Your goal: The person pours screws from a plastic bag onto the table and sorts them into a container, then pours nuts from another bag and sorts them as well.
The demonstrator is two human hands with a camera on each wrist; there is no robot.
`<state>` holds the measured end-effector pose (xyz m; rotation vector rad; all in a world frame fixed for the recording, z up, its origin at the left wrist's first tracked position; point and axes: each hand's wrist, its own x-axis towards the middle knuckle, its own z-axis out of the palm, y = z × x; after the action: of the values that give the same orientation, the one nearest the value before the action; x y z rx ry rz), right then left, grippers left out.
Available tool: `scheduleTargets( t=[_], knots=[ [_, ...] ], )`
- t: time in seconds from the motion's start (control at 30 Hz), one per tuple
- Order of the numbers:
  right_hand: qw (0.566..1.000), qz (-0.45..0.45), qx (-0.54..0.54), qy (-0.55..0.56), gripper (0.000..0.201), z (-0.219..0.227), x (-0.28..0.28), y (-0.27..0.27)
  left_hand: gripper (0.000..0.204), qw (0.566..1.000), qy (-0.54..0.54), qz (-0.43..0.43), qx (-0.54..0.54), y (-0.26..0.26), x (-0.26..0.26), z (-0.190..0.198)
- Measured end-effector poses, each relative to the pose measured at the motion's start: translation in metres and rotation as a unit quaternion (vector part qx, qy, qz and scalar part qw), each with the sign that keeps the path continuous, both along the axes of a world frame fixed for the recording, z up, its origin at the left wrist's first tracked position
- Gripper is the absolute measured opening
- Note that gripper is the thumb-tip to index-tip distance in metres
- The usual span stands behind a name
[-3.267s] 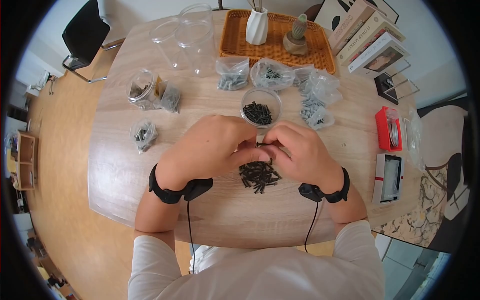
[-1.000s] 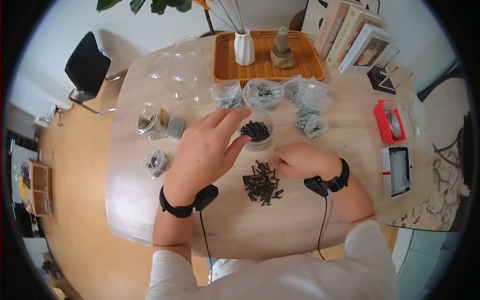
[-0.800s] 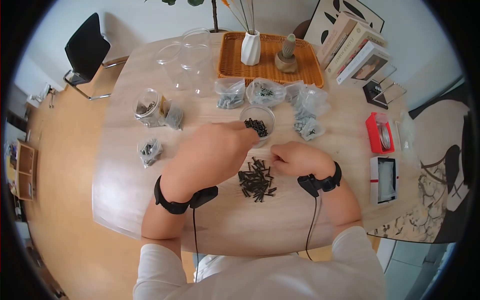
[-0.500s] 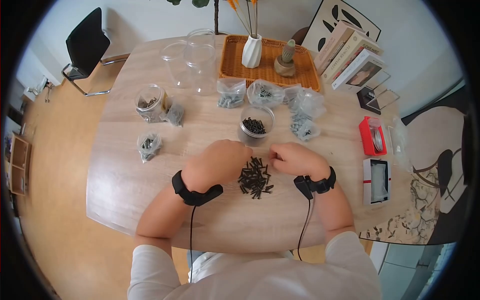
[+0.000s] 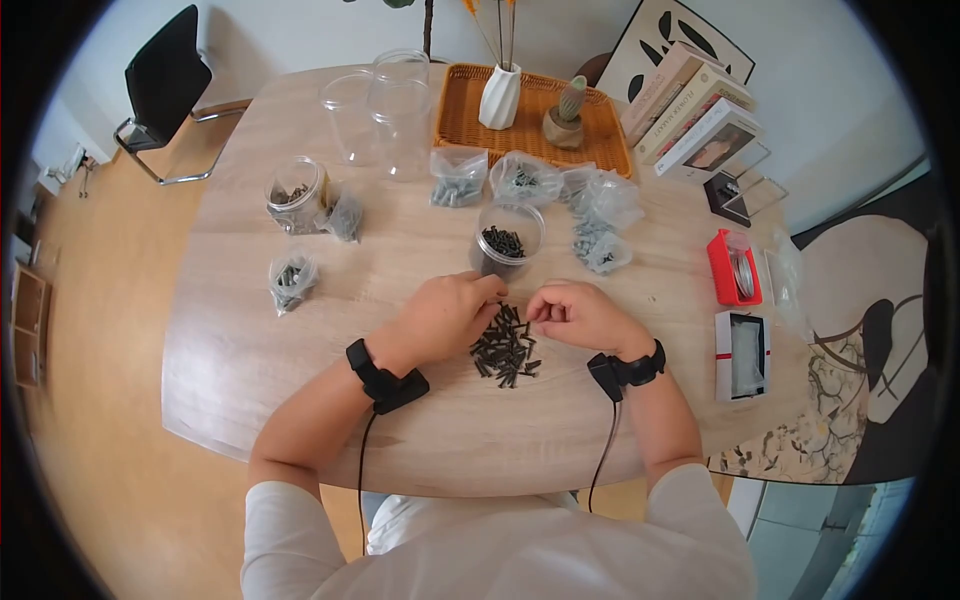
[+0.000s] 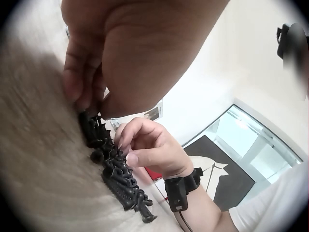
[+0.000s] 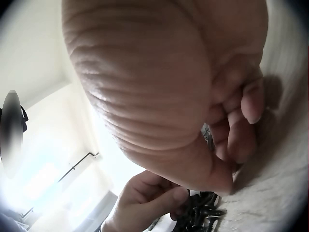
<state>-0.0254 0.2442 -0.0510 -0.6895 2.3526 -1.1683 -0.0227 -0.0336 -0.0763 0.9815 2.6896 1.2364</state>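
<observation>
A heap of black screws (image 5: 505, 352) lies on the table between the hands. The left hand (image 5: 447, 318) reaches down to the heap's far left edge. In the left wrist view, its thumb and fingertips pinch a black screw (image 6: 88, 126) at the end of the heap. At the heap's right side is the right hand (image 5: 585, 317), its fingers loosely curled and thumb near the index finger. Nothing shows in its grasp in the right wrist view, where the palm fills much of the picture. Just beyond both hands stands a clear round jar (image 5: 482, 262) partly filled with black screws.
Bags of hardware (image 5: 458, 180) line the table behind the jar. Left are a jar of fasteners (image 5: 297, 205) and a small bag (image 5: 292, 283). Tall clear containers (image 5: 400, 125) and a wicker tray (image 5: 460, 95) stand at the back. A red basket (image 5: 722, 262) and white box (image 5: 728, 380) are right.
The left hand was over the jar, then came back down to the screw heap. The right hand has stayed beside the heap after the two hands came apart. The head view has shifted.
</observation>
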Motion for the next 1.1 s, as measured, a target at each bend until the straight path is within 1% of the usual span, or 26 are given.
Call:
scheduleTargets(
  t=[0.1, 0.2, 0.3, 0.53, 0.6, 0.63, 0.7, 0.73, 0.8, 0.83, 0.9, 0.93, 1.0, 1.03, 1.07, 1.1],
  knots=[
    [1.0, 0.013, 0.02, 0.002, 0.015, 0.005, -0.001, -0.002, 0.016, 1.0, -0.003, -0.006, 0.001, -0.001, 0.0, 0.002],
    [1.0, 0.013, 0.0, 0.015, 0.014, 0.002, 0.001, -0.006, 0.016, 1.0, 0.006, -0.025, -0.009, -0.001, -0.004, -0.003],
    [0.999, 0.024, 0.011, 0.022, 0.013, 0.004, 0.0, -0.005, 0.015, 0.999, -0.001, -0.031, -0.009, -0.003, -0.006, -0.002],
    [0.999, 0.022, 0.011, 0.041, 0.011, 0.003, 0.003, -0.006, 0.014, 0.999, -0.019, -0.029, 0.016, -0.007, -0.011, -0.008],
    [0.999, 0.008, 0.002, 0.034, 0.009, 0.005, 0.005, -0.007, 0.013, 0.998, -0.061, -0.026, 0.015, -0.009, -0.011, -0.003],
    [0.999, 0.008, 0.003, 0.036, 0.009, 0.002, 0.006, -0.006, 0.013, 0.998, -0.059, -0.026, 0.016, -0.009, -0.012, -0.002],
    [0.999, -0.022, -0.036, 0.0, 0.009, -0.002, 0.009, -0.005, 0.013, 0.997, -0.066, -0.03, 0.02, -0.011, -0.011, -0.001],
    [0.999, -0.021, -0.034, 0.003, 0.009, -0.001, 0.01, -0.003, 0.013, 0.997, -0.064, -0.029, 0.022, -0.012, -0.011, -0.002],
    [0.993, -0.063, -0.029, -0.099, 0.01, 0.005, 0.012, -0.003, 0.014, 0.998, -0.038, -0.043, 0.021, -0.012, -0.013, -0.005],
    [0.993, -0.062, -0.026, -0.094, 0.01, 0.004, 0.011, 0.0, 0.014, 0.998, -0.034, -0.041, 0.024, -0.012, -0.014, -0.007],
    [0.977, -0.064, -0.11, -0.172, 0.014, 0.002, 0.008, 0.003, 0.013, 0.998, -0.043, -0.04, 0.005, -0.011, -0.013, -0.007],
    [0.978, -0.062, -0.106, -0.166, 0.014, 0.004, 0.009, 0.007, 0.013, 0.999, -0.038, -0.038, 0.009, -0.01, -0.013, -0.008],
    [0.965, -0.058, -0.177, -0.182, 0.013, 0.023, 0.011, 0.004, 0.012, 0.998, -0.046, -0.041, -0.012, -0.009, -0.012, -0.01],
    [0.966, -0.056, -0.173, -0.182, 0.013, 0.03, 0.01, 0.001, 0.012, 0.998, -0.046, -0.038, -0.008, -0.008, -0.013, -0.012],
    [0.966, -0.106, -0.209, -0.105, 0.013, 0.036, 0.011, -0.004, 0.012, 0.999, -0.037, -0.036, -0.015, -0.006, -0.012, -0.013],
    [0.957, -0.155, -0.244, -0.027, 0.014, 0.042, 0.013, -0.009, 0.013, 0.999, -0.029, -0.034, -0.022, -0.006, -0.011, -0.015]
  ],
)
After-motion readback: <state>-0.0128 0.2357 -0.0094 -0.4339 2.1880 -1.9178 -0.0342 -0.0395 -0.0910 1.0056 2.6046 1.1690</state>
